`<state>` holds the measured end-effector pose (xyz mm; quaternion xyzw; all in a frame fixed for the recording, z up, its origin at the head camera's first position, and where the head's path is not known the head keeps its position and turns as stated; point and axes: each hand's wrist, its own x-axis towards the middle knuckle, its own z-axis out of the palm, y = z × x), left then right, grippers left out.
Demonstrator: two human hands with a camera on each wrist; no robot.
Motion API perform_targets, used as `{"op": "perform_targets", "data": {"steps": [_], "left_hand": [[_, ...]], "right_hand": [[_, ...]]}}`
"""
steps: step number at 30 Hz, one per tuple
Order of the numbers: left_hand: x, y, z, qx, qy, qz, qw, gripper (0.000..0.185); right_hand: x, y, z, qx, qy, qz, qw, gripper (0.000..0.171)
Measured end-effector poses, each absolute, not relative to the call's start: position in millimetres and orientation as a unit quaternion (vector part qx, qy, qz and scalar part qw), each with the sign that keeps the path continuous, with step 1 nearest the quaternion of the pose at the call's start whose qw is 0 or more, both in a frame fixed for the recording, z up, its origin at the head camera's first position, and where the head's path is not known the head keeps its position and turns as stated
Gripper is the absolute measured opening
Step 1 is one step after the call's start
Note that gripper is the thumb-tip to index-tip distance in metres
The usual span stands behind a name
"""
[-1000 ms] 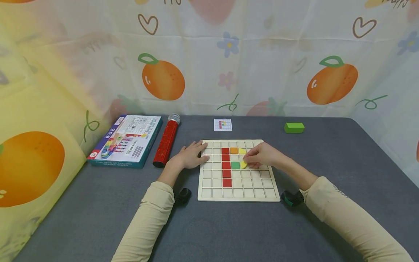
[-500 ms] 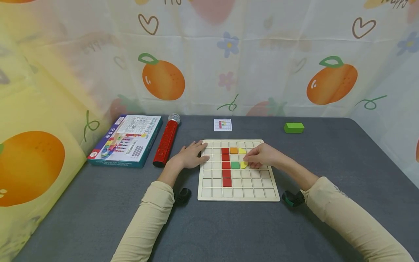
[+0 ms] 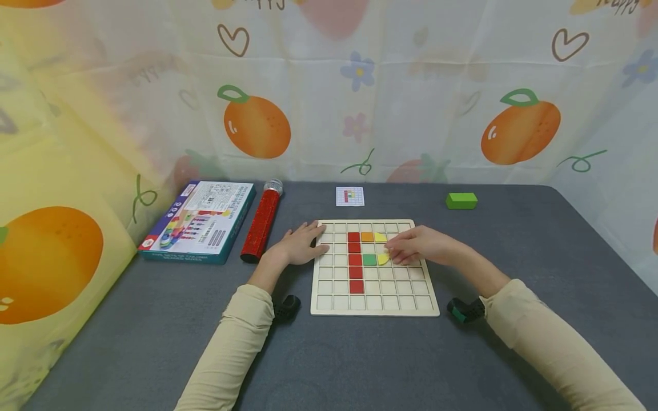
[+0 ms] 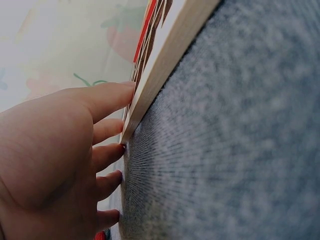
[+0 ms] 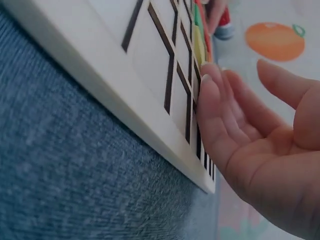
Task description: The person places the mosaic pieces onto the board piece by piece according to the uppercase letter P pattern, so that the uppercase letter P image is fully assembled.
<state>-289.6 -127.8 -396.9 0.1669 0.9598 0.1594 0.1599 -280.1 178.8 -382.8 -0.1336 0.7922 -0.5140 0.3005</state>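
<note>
A pale wooden grid board (image 3: 324,286) lies on the table between both hands. Several red squares (image 3: 355,259) form a column on it, with an orange square (image 3: 367,236), a green square (image 3: 369,260), an upper yellow piece (image 3: 380,237) and a rounded lower yellow piece (image 3: 382,259) to their right. The left hand (image 3: 300,244) rests at the board's upper left edge; its fingers (image 4: 107,157) are spread in the left wrist view. Beside the lower yellow piece, the right hand (image 3: 418,245) hovers low over the board. Its thumb (image 5: 282,82) stands apart from the fingers, nothing between them.
A flat printed box (image 3: 205,220) and a red glittery microphone (image 3: 261,225) lie left of the board. Behind it are a small grid-pattern card (image 3: 349,196) and, farther right, a green block (image 3: 461,200). A fruit-print cloth (image 3: 313,114) hangs behind the table.
The right hand has let go of the lower yellow piece and drawn slightly to the right, its fingers loosening. That piece now lies flat on the board. The left hand has stayed put.
</note>
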Motion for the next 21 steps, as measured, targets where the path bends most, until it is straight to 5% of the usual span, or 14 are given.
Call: {"op": "perform_targets", "data": {"steps": [7,21], "left_hand": [[-289.5,-127.5,-397.1,0.164,0.960,0.160,0.162,0.068],[-288.3,-127.8,-395.5,0.175,0.959,0.159,0.159,0.067]], "right_hand": [[-281.4,192.7,-384.1,-0.075,0.692,-0.648,0.307,0.050],[-280.2,231.2,-382.3,-0.041,0.651,-0.733,0.193,0.067]]}}
